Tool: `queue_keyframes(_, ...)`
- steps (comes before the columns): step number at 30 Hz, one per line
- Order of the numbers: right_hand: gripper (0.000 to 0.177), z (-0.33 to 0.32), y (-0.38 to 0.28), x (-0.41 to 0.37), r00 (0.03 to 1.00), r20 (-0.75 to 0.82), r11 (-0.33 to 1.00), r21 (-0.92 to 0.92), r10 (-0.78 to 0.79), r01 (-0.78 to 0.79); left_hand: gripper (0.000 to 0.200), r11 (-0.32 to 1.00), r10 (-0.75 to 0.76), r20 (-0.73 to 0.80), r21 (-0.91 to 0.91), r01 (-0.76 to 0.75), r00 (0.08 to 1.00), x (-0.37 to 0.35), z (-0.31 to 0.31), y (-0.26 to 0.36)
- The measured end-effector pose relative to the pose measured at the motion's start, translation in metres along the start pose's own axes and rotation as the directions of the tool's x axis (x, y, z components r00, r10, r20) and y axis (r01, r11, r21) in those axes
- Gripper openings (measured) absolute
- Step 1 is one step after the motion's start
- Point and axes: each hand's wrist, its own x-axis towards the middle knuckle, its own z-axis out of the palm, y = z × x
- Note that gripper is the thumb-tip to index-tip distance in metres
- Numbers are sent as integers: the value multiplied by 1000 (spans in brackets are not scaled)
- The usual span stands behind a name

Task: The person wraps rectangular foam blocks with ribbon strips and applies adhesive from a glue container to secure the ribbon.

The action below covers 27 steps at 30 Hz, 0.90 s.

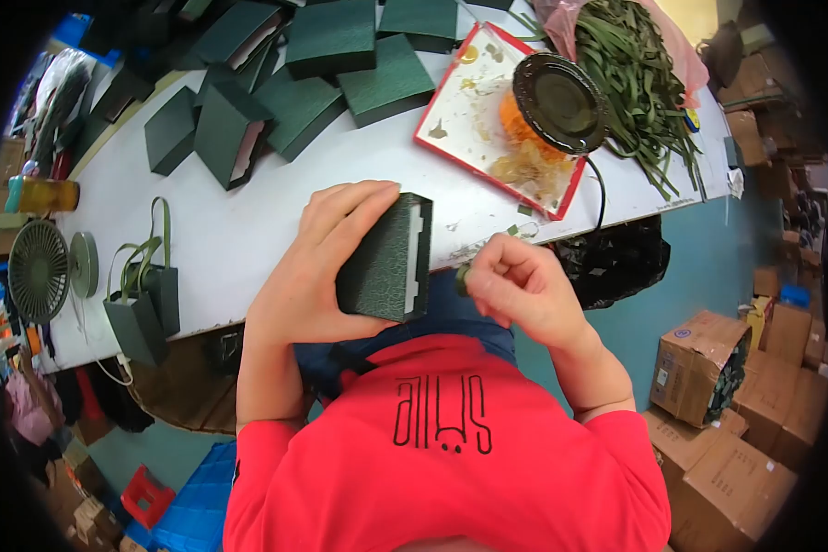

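A dark green textured box (382,262) is held in my left hand (317,253), the fingers over its top end and the thumb along its lower end, near the table's front edge. My right hand (524,287) is to the right of the box, apart from it, with thumb and fingers pinched on a small piece of green ribbon (464,281). A pale strip shows along the box's right side. Most of the ribbon piece is hidden by my fingers.
Several green boxes (386,78) lie across the back of the white table (248,221). A red-edged tray (446,138) holds a round black-topped pot (561,103). Green ribbons (626,83) are heaped at the right. A small fan (39,270) and two ribboned boxes (136,327) stand left.
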Motion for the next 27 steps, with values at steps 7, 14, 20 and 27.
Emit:
queue_keyframes(7, 19, 19, 9, 15, 996, 77, 998, 40, 52, -55, 99, 999, 30, 22, -34, -29, 999, 2, -1, 2)
queue_keyframes(14, 21, 19, 12, 18, 990, 97, 992, -84, 104, -96, 97, 998, 20, 41, -53, -18, 999, 3, -2, 2)
queue_keyframes(20, 27, 20, 12, 21, 986, 71, 960, -252, 148, -125, 91, 1000, 28, 96, 2, -28, 995, 2, -2, 5)
queue_keyframes(27, 26, 15, 22, 25, 982, 80, 935, -328, 172, -137, 85, 995, 27, 123, 88, -38, 992, 4, 5, 6)
